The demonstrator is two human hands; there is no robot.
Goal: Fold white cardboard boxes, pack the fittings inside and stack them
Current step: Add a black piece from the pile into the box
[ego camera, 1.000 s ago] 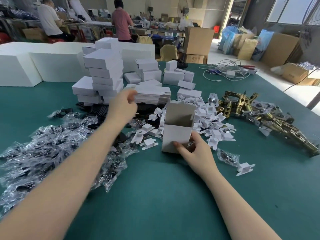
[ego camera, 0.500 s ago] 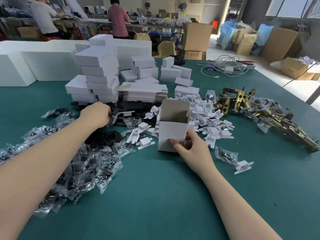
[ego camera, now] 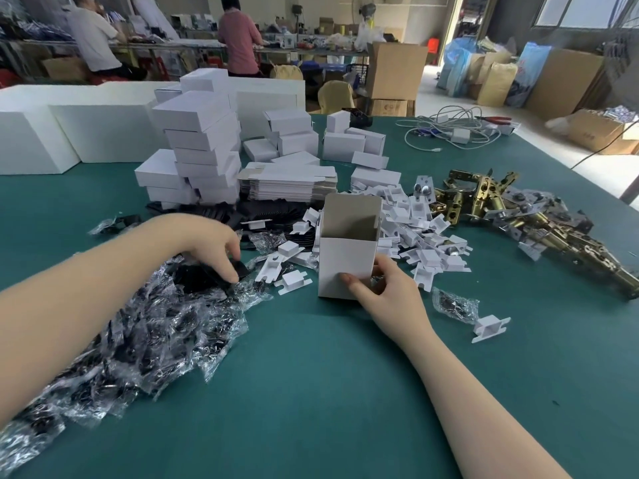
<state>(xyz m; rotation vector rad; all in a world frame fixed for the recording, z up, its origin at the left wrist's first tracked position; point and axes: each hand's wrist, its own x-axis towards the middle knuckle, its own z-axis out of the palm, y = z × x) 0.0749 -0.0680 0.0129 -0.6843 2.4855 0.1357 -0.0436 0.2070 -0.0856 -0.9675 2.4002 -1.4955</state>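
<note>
head view: a white box (ego camera: 347, 257) is standing upright on the green table (ego camera: 311, 392), its top open and its brown inside showing. the right hand (ego camera: 387, 292) is gripping the box low on its near right corner, thumb lying across the front face and the other fingers curling round the right side. the left hand (ego camera: 207, 243) is reaching down to the left of the box, its fingers curling round a black piece (ego camera: 240, 269) at the edge of a heap of clear plastic bags (ego camera: 138, 340) with dark parts inside. that heap is spreading from the hand toward the near left corner of the table.

just behind and to the right of the box a pile of small white cardboard inserts (ego camera: 415, 233) is lying, some touching the box's far side. 1 loose insert (ego camera: 490, 327) and 1 small clear bag (ego camera: 454, 304) are lying apart to the right of the right hand. further right a heap of brass metal fittings (ego camera: 518, 216) is stretching toward the table's right edge.

behind the box a flat stack of unfolded cardboard blanks (ego camera: 290, 183) is resting, with black sheets (ego camera: 269, 210) lying under its near edge. to the left of that a tall stack of closed white boxes (ego camera: 204, 146) is standing, with more closed boxes scattered behind. large white blocks (ego camera: 62, 126) are sitting along the far left edge. a tangle of white cable (ego camera: 449, 127) is lying at the far right of the table.

beyond the table 2 people (ego camera: 238, 39) are working at a long bench, backs turned, with brown cartons (ego camera: 396, 74) standing nearby.
</note>
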